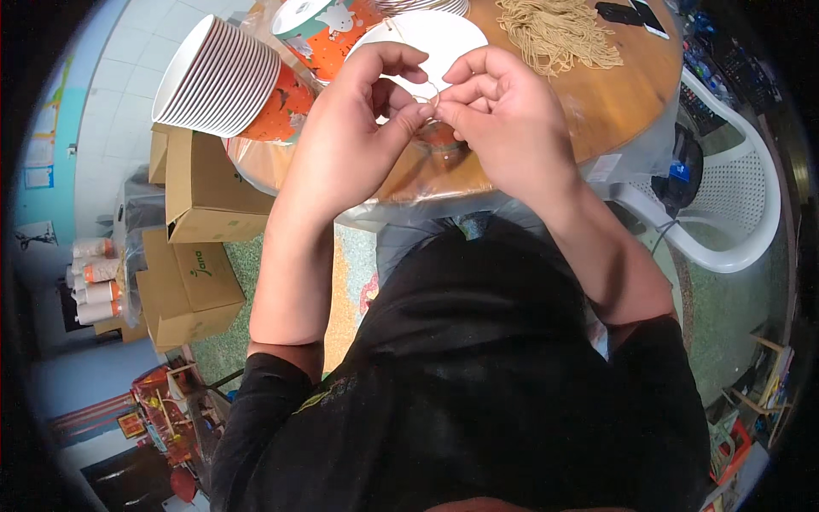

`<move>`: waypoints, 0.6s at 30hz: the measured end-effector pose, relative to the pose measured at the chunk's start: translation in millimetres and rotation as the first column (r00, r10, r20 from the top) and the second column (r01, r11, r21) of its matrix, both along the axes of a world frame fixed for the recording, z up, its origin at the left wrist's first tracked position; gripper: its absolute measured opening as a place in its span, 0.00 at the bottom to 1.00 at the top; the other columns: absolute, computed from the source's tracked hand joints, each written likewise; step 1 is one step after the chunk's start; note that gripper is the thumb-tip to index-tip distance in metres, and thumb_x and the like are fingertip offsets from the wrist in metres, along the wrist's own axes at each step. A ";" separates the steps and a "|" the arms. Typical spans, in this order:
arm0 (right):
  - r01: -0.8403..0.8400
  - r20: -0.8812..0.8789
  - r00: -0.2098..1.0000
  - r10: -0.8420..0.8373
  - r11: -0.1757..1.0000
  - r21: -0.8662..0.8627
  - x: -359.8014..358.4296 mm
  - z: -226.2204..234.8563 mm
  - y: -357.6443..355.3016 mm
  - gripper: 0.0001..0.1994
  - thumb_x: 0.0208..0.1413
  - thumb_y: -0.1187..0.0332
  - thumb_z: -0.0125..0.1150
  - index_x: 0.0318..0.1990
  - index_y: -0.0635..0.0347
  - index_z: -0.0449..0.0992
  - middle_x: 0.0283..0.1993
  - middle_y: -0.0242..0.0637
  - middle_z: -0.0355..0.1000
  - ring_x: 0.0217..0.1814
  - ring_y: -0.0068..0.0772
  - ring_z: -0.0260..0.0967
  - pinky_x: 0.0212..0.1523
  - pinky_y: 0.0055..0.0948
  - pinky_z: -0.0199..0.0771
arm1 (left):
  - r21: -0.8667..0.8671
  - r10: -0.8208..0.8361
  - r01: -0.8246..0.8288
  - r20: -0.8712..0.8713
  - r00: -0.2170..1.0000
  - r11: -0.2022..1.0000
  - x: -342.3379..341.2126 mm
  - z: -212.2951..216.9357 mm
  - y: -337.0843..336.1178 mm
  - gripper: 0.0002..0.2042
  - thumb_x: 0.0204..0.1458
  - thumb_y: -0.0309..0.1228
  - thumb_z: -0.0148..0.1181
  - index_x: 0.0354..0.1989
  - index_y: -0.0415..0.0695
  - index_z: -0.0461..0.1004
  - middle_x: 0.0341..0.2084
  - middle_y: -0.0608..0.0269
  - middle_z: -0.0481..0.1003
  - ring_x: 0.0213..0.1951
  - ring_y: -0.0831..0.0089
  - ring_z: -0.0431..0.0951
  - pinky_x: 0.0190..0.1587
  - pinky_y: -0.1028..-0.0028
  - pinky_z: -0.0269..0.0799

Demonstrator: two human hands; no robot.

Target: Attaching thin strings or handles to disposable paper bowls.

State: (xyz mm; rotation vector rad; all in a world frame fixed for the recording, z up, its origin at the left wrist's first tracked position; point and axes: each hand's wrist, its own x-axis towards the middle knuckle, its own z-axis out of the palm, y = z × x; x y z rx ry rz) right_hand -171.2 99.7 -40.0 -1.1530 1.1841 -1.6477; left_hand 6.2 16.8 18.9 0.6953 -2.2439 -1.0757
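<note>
My left hand (pixel 345 141) and my right hand (pixel 516 128) meet over the near part of a round wooden table (pixel 627 102). Both thumbs and forefingers pinch a thin tan cord (pixel 437 89), which bends in a small loop between the fingertips. Just beyond them lies a white round paper piece (pixel 452 38), partly covered by my fingers. Under the hands an orange printed surface shows, mostly hidden. To the left leans a stack of white-rimmed orange paper buckets (pixel 213 77). Another printed orange and green bucket (pixel 328 38) stands beside it.
A heap of tan cords (pixel 559 34) lies at the far right of the table, near a phone (pixel 650 19). Open cardboard boxes (pixel 213 188) stand on the left. A white plastic chair (pixel 734 183) with a black bag (pixel 680 175) is at the right.
</note>
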 end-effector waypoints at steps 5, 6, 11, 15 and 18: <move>-0.040 0.084 0.996 0.044 0.998 -0.051 -0.5 -6.3 1.0 0.10 0.68 0.81 0.66 0.53 0.67 0.75 0.45 0.42 0.85 0.43 0.24 0.84 0.42 0.23 0.83 | 0.196 -0.056 0.073 -0.088 0.995 0.978 1.9 -3.6 -10.3 0.19 0.67 0.18 0.67 0.66 0.36 0.75 0.45 0.62 0.84 0.43 0.78 0.84 0.49 0.74 0.83; -0.038 0.080 0.996 0.042 0.998 -0.053 -1.0 -7.1 0.7 0.11 0.68 0.81 0.67 0.53 0.67 0.74 0.46 0.43 0.85 0.44 0.24 0.84 0.42 0.23 0.83 | 0.178 -0.057 0.066 -0.055 0.997 0.982 1.7 -2.1 -10.9 0.18 0.67 0.18 0.67 0.64 0.35 0.76 0.45 0.63 0.84 0.44 0.78 0.85 0.49 0.74 0.84; -0.054 0.094 0.994 0.058 0.998 -0.045 -2.0 -2.3 1.8 0.14 0.67 0.80 0.70 0.55 0.68 0.73 0.46 0.43 0.85 0.43 0.22 0.83 0.42 0.23 0.84 | 0.050 -0.006 0.008 -0.050 0.999 0.999 -1.8 -10.5 -12.1 0.14 0.67 0.19 0.67 0.59 0.34 0.79 0.42 0.64 0.84 0.45 0.77 0.85 0.51 0.75 0.83; -0.034 0.145 0.989 0.031 0.999 0.015 0.1 7.6 3.6 0.14 0.68 0.80 0.70 0.55 0.67 0.73 0.46 0.42 0.85 0.42 0.19 0.81 0.41 0.22 0.84 | -0.002 -0.016 0.015 -0.101 0.995 1.000 -1.0 -16.8 -10.8 0.14 0.66 0.19 0.69 0.58 0.36 0.80 0.41 0.66 0.84 0.44 0.78 0.85 0.50 0.75 0.82; -0.012 0.245 0.969 0.017 1.000 -0.024 6.8 3.3 0.5 0.12 0.68 0.80 0.69 0.54 0.65 0.73 0.44 0.38 0.83 0.40 0.18 0.80 0.40 0.22 0.83 | -0.034 -0.035 0.031 -0.130 0.991 0.999 0.0 -19.0 -8.1 0.14 0.65 0.20 0.70 0.58 0.36 0.80 0.41 0.66 0.84 0.44 0.80 0.84 0.50 0.76 0.82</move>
